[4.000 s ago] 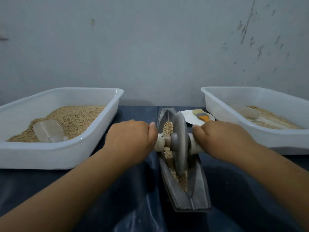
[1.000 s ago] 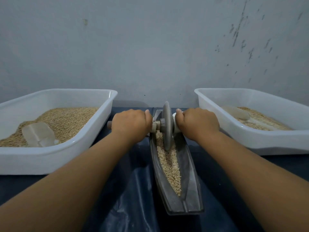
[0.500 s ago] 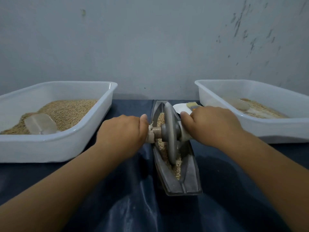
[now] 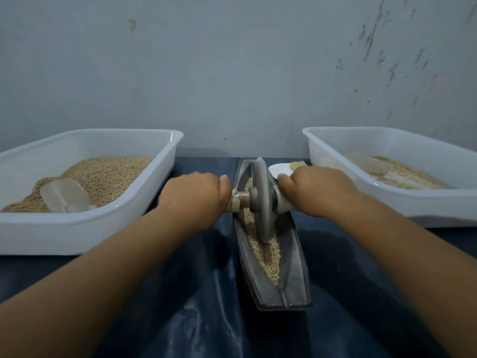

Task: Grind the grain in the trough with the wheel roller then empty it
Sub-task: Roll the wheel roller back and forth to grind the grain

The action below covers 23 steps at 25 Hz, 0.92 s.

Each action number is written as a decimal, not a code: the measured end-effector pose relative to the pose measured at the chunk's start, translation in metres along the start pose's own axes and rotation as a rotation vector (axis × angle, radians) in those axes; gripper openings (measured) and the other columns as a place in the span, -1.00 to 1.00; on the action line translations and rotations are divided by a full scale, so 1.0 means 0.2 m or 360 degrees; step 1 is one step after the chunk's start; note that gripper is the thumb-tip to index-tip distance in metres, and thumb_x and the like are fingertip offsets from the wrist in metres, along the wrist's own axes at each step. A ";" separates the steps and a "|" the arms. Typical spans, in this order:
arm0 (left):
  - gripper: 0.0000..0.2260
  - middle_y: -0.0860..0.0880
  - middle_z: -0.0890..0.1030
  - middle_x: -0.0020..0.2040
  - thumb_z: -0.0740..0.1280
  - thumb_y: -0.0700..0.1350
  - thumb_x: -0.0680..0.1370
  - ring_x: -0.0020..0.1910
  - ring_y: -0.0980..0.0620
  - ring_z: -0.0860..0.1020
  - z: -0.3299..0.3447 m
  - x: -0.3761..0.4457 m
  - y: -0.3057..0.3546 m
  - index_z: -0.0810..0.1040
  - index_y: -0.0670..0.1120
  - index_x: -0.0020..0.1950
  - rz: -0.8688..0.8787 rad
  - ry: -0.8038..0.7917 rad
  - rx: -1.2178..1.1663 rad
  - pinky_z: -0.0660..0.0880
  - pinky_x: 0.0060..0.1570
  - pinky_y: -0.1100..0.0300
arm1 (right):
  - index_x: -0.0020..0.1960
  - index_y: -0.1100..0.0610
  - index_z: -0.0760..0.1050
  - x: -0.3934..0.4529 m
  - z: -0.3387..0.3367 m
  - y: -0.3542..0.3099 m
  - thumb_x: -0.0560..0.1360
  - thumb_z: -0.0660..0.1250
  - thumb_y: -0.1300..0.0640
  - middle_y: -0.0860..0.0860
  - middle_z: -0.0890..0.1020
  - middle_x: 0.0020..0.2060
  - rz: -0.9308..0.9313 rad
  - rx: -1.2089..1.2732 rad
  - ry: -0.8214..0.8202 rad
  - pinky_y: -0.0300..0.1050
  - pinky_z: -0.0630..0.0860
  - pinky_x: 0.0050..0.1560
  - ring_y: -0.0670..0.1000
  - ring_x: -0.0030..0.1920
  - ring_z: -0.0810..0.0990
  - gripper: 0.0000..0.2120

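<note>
A narrow grey metal trough (image 4: pixel 291 267) lies lengthwise on the dark blue cloth in front of me. Tan grain (image 4: pixel 268 257) fills its groove. A grey wheel roller (image 4: pixel 262 200) stands on edge in the groove, near the middle of the trough. My left hand (image 4: pixel 193 197) grips the axle handle on the wheel's left side. My right hand (image 4: pixel 315 189) grips the handle on the right side. Both handles are mostly hidden inside my fists.
A white tub (image 4: pixel 85 228) at left holds grain and a clear scoop (image 4: pixel 64 195). Another white tub (image 4: pixel 418 205) at right holds grain and a scoop (image 4: pixel 366 164). A small white plate (image 4: pixel 277 169) with a brush sits behind my right hand. A grey wall rises close behind.
One second ago the wheel stood at the trough's far end. Both hands have pulled it back toward me along the groove, to about the middle.
</note>
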<state>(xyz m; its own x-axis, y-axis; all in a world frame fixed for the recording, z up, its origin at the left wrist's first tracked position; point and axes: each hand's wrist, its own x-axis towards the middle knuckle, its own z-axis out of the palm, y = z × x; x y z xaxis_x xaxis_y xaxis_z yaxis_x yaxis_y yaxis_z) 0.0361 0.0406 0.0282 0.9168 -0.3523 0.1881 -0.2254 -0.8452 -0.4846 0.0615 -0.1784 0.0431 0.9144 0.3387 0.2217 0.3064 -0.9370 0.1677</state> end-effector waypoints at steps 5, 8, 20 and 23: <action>-0.88 -0.06 0.30 -0.40 0.09 -0.20 0.48 -0.49 -0.04 0.28 -0.05 -0.27 0.01 0.33 -0.21 -0.03 0.0278 0.0495 -0.0222 0.30 -0.55 0.17 | -0.22 0.05 0.21 -0.24 -0.16 -0.02 0.60 0.12 0.11 -0.01 0.38 -0.30 -0.0123 -0.0031 -0.0045 -0.12 0.27 -0.38 0.01 -0.32 0.29 -0.78; -0.93 0.00 0.25 -0.42 0.19 -0.18 0.55 -0.48 -0.02 0.25 -0.02 -0.22 0.02 0.37 -0.14 -0.12 0.0077 0.0452 -0.0246 0.23 -0.54 0.19 | -0.30 0.04 0.22 -0.14 -0.10 -0.04 0.63 -0.04 0.00 0.04 0.42 -0.29 0.0053 -0.0067 0.0001 -0.10 0.24 -0.36 0.10 -0.24 0.41 -0.65; -0.62 -0.07 0.35 -0.14 0.26 -0.12 0.53 -0.19 -0.10 0.45 -0.01 -0.07 0.00 0.18 -0.14 0.25 0.0018 0.0117 -0.0051 0.44 -0.28 0.06 | -0.08 0.04 0.20 -0.08 -0.01 -0.01 0.62 0.03 0.08 0.08 0.40 -0.18 0.0077 0.0082 0.0047 -0.12 0.25 -0.32 0.11 -0.19 0.38 -0.89; -0.83 0.00 0.28 -0.28 0.03 -0.03 0.58 -0.34 -0.03 0.39 -0.04 -0.24 0.02 0.18 -0.09 0.10 0.0117 0.0228 -0.0156 0.37 -0.37 0.11 | -0.25 0.09 0.26 -0.25 -0.07 -0.02 0.60 -0.02 -0.05 0.01 0.39 -0.33 0.0038 -0.0028 0.0144 -0.14 0.21 -0.41 0.06 -0.33 0.42 -0.67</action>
<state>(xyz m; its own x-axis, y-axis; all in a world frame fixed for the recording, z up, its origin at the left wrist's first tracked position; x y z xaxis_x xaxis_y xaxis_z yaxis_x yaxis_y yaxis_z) -0.0111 0.0518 0.0242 0.8420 -0.4622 0.2782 -0.3273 -0.8477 -0.4175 0.0100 -0.1911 0.0451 0.8934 0.3236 0.3116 0.2796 -0.9435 0.1781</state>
